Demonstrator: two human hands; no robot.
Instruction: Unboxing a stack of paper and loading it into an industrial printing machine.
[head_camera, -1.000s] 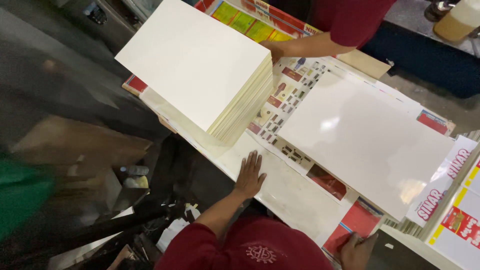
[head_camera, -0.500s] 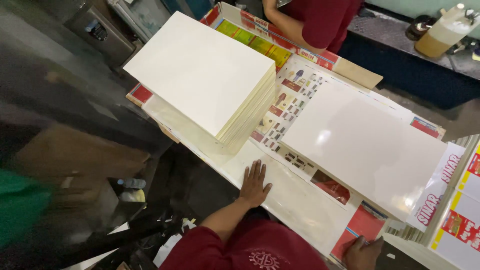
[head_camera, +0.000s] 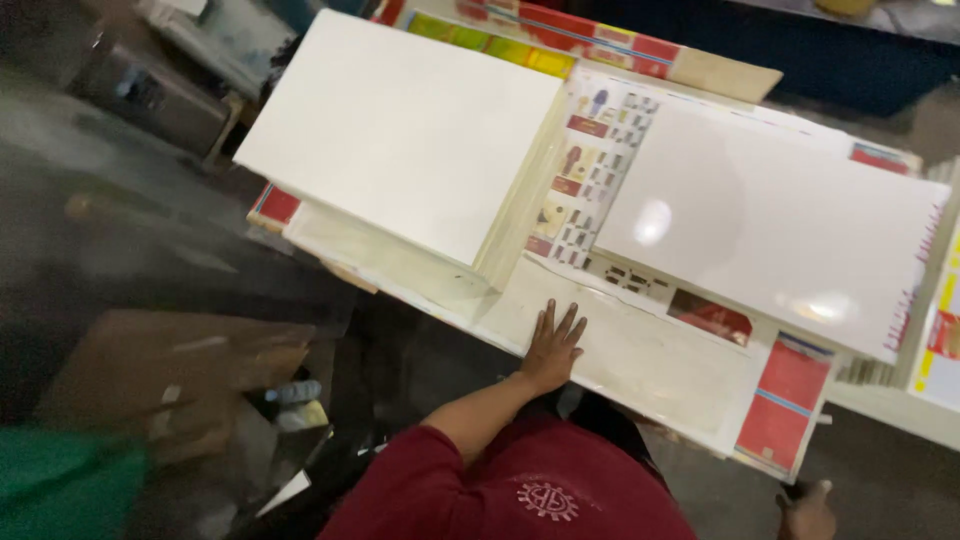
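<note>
Down at the tabletop's (head_camera: 640, 365) near edge, the left hand (head_camera: 551, 345) lies flat with fingers spread, just beside the tall stack of white sheets (head_camera: 405, 135). Whether the right hand (head_camera: 806, 510), low at the near right corner, is open or closed, I cannot tell.

Flat, pale, worn table edge (head_camera: 640, 350) under the left hand (head_camera: 550, 347), fingers spread, palm down. Thick stack of white sheets (head_camera: 410, 130) just beyond, squared, lying on printed colour sheets (head_camera: 590, 170).

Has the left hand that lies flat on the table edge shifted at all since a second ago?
No. The left hand stays flat on the pale table edge, just below the corner of the thick stack of white sheets; only the camera moved.
</note>
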